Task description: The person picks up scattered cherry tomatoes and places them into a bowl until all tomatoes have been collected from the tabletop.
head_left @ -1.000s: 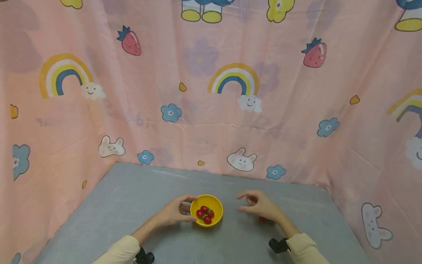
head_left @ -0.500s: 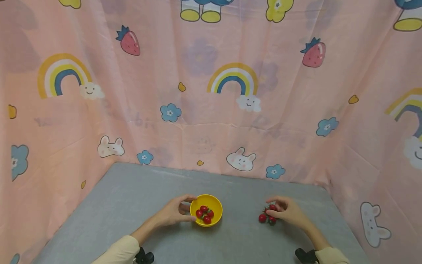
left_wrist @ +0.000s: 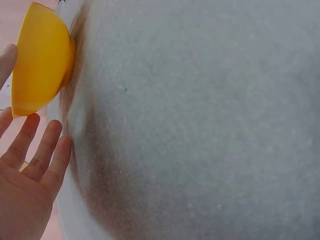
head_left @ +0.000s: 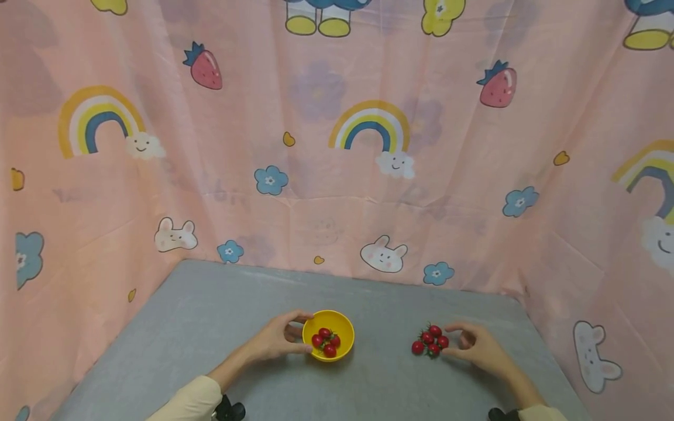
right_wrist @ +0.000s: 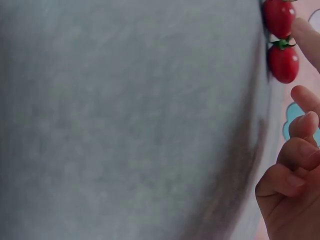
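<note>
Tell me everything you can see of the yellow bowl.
The yellow bowl is round, smooth and plastic-looking, with plain curved walls and a short foot beneath. It stands upright on the grey table, holding small red tomatoes with green tops, four showing. The left hand holds its left side, thumb and fingers at the rim. No marking shows on the visible surfaces.
</note>
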Action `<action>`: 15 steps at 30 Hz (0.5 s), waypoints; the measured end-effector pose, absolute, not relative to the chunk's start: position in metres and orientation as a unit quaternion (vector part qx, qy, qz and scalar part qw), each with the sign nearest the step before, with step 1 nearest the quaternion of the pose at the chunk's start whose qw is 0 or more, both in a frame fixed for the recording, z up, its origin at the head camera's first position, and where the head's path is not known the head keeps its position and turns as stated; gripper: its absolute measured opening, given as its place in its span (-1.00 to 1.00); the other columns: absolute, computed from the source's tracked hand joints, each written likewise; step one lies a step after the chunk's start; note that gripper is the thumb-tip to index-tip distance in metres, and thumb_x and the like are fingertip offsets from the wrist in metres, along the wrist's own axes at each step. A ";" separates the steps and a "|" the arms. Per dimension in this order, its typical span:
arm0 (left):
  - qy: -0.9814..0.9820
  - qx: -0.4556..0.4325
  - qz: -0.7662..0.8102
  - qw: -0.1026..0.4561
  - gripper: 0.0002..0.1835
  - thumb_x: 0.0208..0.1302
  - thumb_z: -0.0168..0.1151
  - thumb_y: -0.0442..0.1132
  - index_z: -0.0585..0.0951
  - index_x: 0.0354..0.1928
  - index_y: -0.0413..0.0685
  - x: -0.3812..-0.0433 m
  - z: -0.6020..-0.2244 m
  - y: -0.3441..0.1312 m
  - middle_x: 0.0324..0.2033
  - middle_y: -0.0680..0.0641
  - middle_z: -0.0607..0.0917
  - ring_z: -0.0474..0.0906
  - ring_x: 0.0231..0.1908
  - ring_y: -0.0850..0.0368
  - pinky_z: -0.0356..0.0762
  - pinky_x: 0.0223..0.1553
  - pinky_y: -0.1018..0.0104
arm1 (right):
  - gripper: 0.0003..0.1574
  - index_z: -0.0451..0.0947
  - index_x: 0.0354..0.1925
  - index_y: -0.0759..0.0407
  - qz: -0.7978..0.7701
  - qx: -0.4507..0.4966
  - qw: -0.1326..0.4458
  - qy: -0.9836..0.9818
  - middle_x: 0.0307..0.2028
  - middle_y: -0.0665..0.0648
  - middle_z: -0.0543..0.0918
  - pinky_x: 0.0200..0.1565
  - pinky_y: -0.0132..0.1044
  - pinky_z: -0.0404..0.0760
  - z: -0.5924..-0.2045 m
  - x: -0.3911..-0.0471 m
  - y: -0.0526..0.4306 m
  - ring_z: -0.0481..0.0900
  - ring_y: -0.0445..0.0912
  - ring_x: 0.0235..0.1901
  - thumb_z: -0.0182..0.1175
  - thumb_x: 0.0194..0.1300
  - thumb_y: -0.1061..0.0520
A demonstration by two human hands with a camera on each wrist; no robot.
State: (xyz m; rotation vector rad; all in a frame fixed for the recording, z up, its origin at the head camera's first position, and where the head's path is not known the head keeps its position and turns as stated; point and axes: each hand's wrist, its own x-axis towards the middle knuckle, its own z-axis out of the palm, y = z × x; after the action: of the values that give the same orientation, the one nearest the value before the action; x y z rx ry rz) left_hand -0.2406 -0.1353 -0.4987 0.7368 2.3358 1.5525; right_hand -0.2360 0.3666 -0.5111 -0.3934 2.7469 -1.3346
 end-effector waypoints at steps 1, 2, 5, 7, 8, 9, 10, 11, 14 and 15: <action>0.799 0.252 0.532 0.121 -0.35 0.21 0.52 -0.25 0.48 0.32 -0.15 -0.241 -0.499 -0.135 0.21 -0.23 0.56 0.64 0.03 -0.13 0.64 0.02 -0.01 | -0.36 0.59 0.11 0.33 -0.432 -0.124 0.031 0.893 -0.60 -0.02 0.30 -0.58 -0.36 0.28 -0.513 -0.237 0.367 0.23 -0.24 -0.60 0.54 0.15 0.06; 0.799 0.251 0.532 0.122 -0.35 0.21 0.52 -0.25 0.48 0.32 -0.15 -0.240 -0.499 -0.135 0.21 -0.23 0.56 0.64 0.03 -0.13 0.63 0.02 -0.02 | -0.36 0.60 0.10 0.34 -0.429 -0.124 0.029 0.894 -0.60 -0.03 0.30 -0.57 -0.37 0.28 -0.514 -0.238 0.368 0.23 -0.24 -0.60 0.55 0.14 0.05; 0.801 0.249 0.530 0.125 -0.35 0.22 0.52 -0.23 0.48 0.33 -0.15 -0.240 -0.498 -0.135 0.21 -0.23 0.56 0.64 0.04 -0.12 0.63 0.03 -0.01 | -0.39 0.61 0.05 0.35 -0.426 -0.134 0.022 0.895 -0.59 -0.02 0.31 -0.57 -0.36 0.27 -0.518 -0.240 0.368 0.24 -0.24 -0.59 0.56 0.12 0.06; 0.803 0.248 0.527 0.125 -0.35 0.22 0.52 -0.21 0.48 0.33 -0.14 -0.240 -0.498 -0.135 0.21 -0.22 0.56 0.64 0.04 -0.11 0.63 0.03 0.01 | -0.44 0.64 0.01 0.34 -0.426 -0.140 0.018 0.894 -0.59 -0.02 0.32 -0.56 -0.36 0.28 -0.520 -0.242 0.368 0.25 -0.24 -0.59 0.56 0.12 0.08; 0.804 0.248 0.526 0.125 -0.35 0.22 0.52 -0.20 0.48 0.33 -0.14 -0.240 -0.498 -0.135 0.21 -0.21 0.56 0.64 0.04 -0.11 0.63 0.03 0.02 | -0.47 0.65 -0.01 0.33 -0.424 -0.144 0.016 0.894 -0.59 -0.02 0.32 -0.56 -0.36 0.28 -0.520 -0.242 0.367 0.26 -0.23 -0.58 0.56 0.12 0.08; 0.805 0.247 0.524 0.125 -0.35 0.23 0.51 -0.19 0.49 0.32 -0.13 -0.240 -0.498 -0.136 0.21 -0.21 0.56 0.64 0.04 -0.10 0.63 0.03 0.03 | -0.49 0.67 -0.03 0.31 -0.424 -0.143 0.015 0.894 -0.59 -0.03 0.33 -0.55 -0.36 0.28 -0.520 -0.243 0.367 0.27 -0.24 -0.58 0.56 0.12 0.09; 0.806 0.248 0.523 0.124 -0.35 0.23 0.51 -0.19 0.49 0.32 -0.13 -0.240 -0.498 -0.136 0.21 -0.21 0.56 0.64 0.04 -0.10 0.63 0.03 0.04 | -0.52 0.68 -0.05 0.30 -0.422 -0.144 0.015 0.895 -0.59 -0.03 0.33 -0.55 -0.36 0.27 -0.520 -0.244 0.367 0.27 -0.23 -0.57 0.56 0.12 0.09; 0.806 0.247 0.523 0.124 -0.35 0.23 0.51 -0.19 0.49 0.32 -0.13 -0.240 -0.498 -0.136 0.21 -0.20 0.56 0.64 0.04 -0.09 0.63 0.03 0.05 | -0.54 0.69 -0.06 0.29 -0.421 -0.144 0.016 0.896 -0.58 -0.04 0.32 -0.55 -0.36 0.27 -0.520 -0.245 0.366 0.27 -0.23 -0.57 0.55 0.13 0.10; 0.805 0.250 0.524 0.123 -0.35 0.23 0.51 -0.19 0.49 0.32 -0.14 -0.240 -0.498 -0.136 0.21 -0.21 0.56 0.64 0.03 -0.10 0.64 0.03 0.05 | -0.57 0.71 -0.07 0.28 -0.416 -0.137 0.020 0.899 -0.58 -0.05 0.33 -0.54 -0.36 0.27 -0.519 -0.247 0.366 0.27 -0.23 -0.57 0.55 0.14 0.11; 0.804 0.250 0.525 0.123 -0.35 0.23 0.51 -0.20 0.48 0.33 -0.14 -0.240 -0.498 -0.136 0.21 -0.21 0.56 0.64 0.03 -0.10 0.64 0.03 0.04 | -0.58 0.70 -0.06 0.28 -0.415 -0.136 0.023 0.899 -0.58 -0.05 0.33 -0.54 -0.36 0.27 -0.519 -0.248 0.366 0.27 -0.23 -0.57 0.54 0.14 0.11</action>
State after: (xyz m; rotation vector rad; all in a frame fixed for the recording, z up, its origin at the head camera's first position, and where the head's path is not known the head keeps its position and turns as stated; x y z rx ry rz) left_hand -0.2401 -0.1357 -0.4978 0.7290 2.3468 1.5308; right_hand -0.2478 0.3657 -0.5188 -0.4197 2.7845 -1.2847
